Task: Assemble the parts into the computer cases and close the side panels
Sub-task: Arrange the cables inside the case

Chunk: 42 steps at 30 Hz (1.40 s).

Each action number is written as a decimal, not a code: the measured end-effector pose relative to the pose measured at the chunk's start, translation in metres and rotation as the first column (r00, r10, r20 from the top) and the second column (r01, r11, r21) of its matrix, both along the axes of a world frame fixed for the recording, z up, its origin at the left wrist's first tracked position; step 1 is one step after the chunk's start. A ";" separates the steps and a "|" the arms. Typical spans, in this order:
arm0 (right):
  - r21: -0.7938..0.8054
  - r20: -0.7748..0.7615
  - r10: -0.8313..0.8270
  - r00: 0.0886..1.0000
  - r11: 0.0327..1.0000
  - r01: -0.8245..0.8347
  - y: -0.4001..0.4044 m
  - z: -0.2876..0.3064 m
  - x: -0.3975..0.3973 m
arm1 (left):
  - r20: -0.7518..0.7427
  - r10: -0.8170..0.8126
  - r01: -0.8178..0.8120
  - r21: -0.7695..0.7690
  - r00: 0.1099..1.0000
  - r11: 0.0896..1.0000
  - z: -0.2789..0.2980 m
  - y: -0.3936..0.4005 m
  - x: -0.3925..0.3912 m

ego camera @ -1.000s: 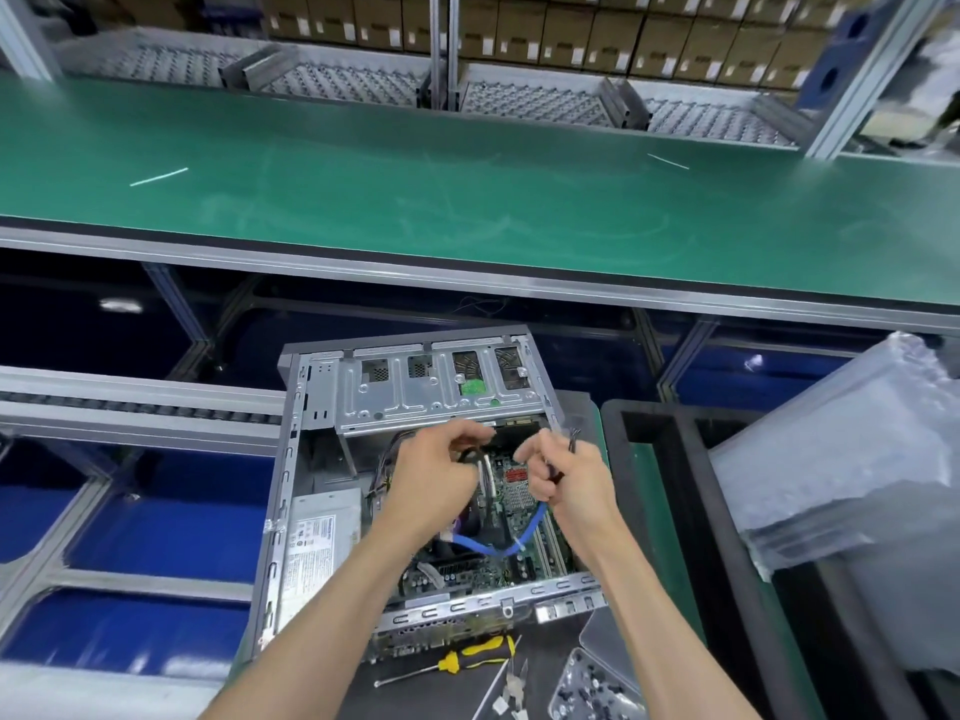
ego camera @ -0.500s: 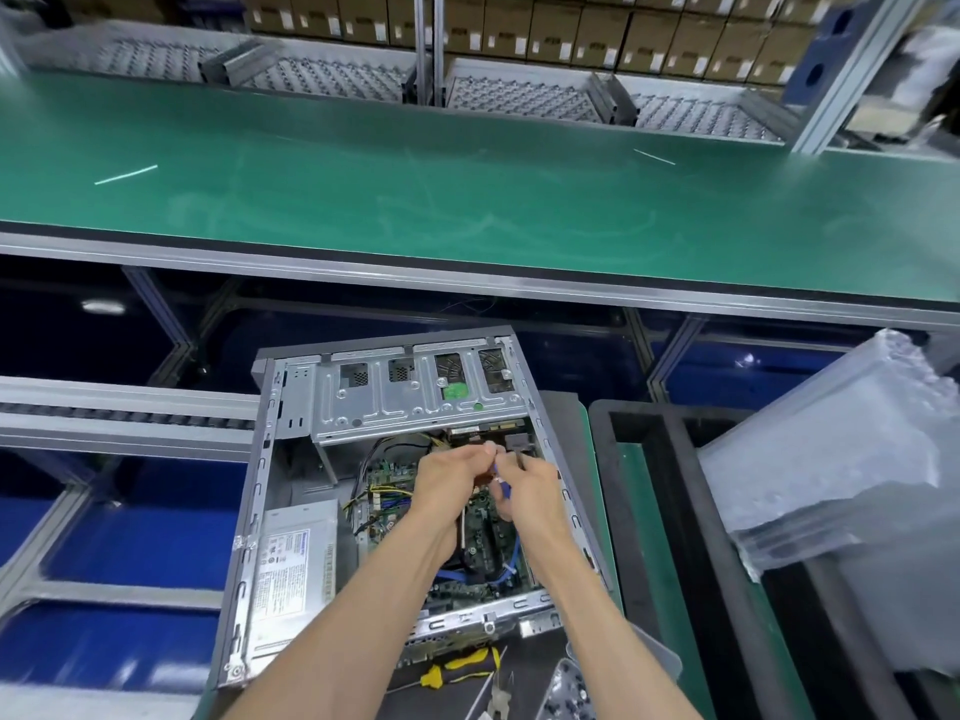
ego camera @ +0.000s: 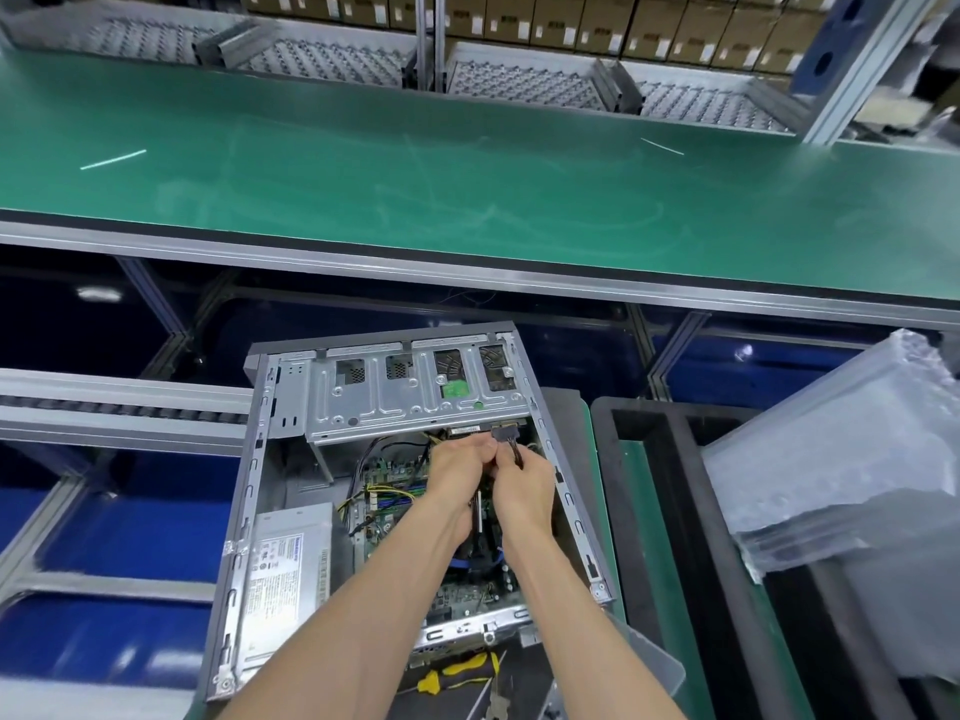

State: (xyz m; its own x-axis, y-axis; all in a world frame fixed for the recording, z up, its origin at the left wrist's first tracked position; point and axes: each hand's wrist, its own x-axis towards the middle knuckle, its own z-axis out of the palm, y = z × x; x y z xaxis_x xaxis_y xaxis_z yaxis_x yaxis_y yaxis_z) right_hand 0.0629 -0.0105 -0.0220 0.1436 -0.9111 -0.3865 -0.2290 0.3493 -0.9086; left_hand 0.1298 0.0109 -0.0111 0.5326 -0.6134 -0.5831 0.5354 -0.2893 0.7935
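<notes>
At far left a roller rail [ego camera: 119, 407] is seen, w/ blue bins [ego camera: 124, 517] below it. Just right of that, the computer case [ego camera: 249, 511] lies on its side on the bench, side panel off, interior exposed. The power supply [ego camera: 288, 569] is seated in the near-left corner of the case; the drive cage [ego camera: 415, 402] spans the far end. The motherboard [ego camera: 389, 491] is visible in the middle, partly covered by both forearms, w/ yellow & black wires beside it.

The left hand [ego camera: 460, 472] is held over the board just below the drive cage — fingers curled, pressed against the right hand; what exactly is pinched can't be told. The right hand [ego camera: 522, 491] is touching it on the right, fingers curled round a bundle of black wires that ends in a black connector [ego camera: 505, 433], which is held right at the near edge of the cage. A blue cable [ego camera: 470, 561] is seen under the wrists, lying on the board.

Near the bottom edge, in front of the case, a yellow-and-black screwdriver [ego camera: 457, 670] lies on the bench. Right of the case a black tray [ego camera: 639, 511] is set, and at far right a stack of clear plastic bags [ego camera: 841, 470] rests on it. Beyond all this the green conveyor [ego camera: 467, 184] runs across the view, w/ cardboard boxes [ego camera: 571, 18] shelved behind.
</notes>
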 end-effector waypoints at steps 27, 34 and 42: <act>-0.052 -0.012 -0.071 0.997 0.996 0.070 -0.002 -0.003 0.003 | -0.237 0.173 -0.182 -0.018 0.956 0.983 -0.018 -0.007 0.007; -0.100 -0.001 -0.052 0.999 0.994 0.051 0.000 -0.003 0.003 | -0.217 0.204 -0.222 -0.063 0.955 0.973 -0.021 -0.007 0.004; -0.121 -0.021 -0.052 0.998 0.991 0.049 0.000 -0.004 0.003 | -0.239 0.184 -0.208 -0.082 0.953 0.975 -0.019 -0.006 0.004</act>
State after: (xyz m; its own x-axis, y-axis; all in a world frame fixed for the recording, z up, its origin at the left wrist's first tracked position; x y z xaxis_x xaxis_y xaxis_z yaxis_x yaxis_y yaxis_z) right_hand 0.0663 -0.0107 -0.0259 0.0879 -0.9571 -0.2761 -0.2364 0.2492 -0.9391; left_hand 0.1343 0.0051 -0.0300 0.5086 -0.5747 -0.6411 0.7438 -0.0819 0.6634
